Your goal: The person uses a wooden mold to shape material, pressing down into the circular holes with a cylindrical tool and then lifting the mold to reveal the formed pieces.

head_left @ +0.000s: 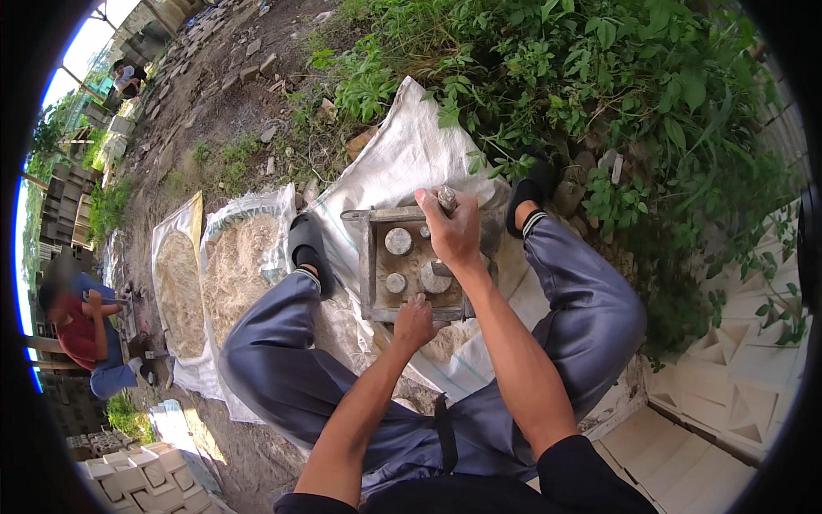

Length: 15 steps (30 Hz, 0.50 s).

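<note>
A square box-like mould with worn dark walls lies between my feet on a white woven sack. Inside it, several round grey posts rise from sandy material. My left hand is closed over the mould's near wall, fingertips just inside the rim. Above the mould's right part, my right hand is closed around a short hand tool with a rounded grey end. A dark flat piece shows below that hand, over one post; whether it belongs to the tool I cannot tell. My hand hides most of the tool.
Two sacks of pale sandy material lie left of my left foot. Leafy plants crowd the far right. Pale blocks are stacked at the near right, others at the near left. A person in red sits far left; another is farther back.
</note>
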### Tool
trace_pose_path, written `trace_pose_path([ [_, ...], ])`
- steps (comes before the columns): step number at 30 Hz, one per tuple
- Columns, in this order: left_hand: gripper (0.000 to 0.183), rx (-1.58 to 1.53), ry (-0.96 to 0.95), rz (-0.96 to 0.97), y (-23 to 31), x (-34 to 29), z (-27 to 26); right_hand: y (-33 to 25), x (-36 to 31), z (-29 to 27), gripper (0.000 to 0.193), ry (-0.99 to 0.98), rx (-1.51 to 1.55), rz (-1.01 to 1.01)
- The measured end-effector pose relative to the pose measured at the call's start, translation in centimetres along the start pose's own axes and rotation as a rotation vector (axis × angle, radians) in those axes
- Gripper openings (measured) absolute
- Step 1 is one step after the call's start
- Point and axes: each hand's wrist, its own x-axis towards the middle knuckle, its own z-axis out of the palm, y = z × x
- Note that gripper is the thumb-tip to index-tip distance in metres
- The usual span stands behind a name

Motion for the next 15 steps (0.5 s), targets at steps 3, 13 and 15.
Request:
trace_pose_path([
  [3, 0.059, 0.029, 0.054, 0.048, 0.5, 0.0, 0.7, 1.1, 0.1, -0.8, 0.038, 0.009, -0.011, 0.014],
  [13, 0.040, -0.007, 0.075, 0.102, 0.1, -0.9, 0.1, 0.3, -0.6, 0.2, 0.039, -0.022, -0.027, 0.004],
  [15, 0.037, -0.086, 0.006, -0.033, -2.0, -1.3, -1.0, 0.3, -1.3, -0.1, 0.040, -0.038, -0.062, 0.004],
])
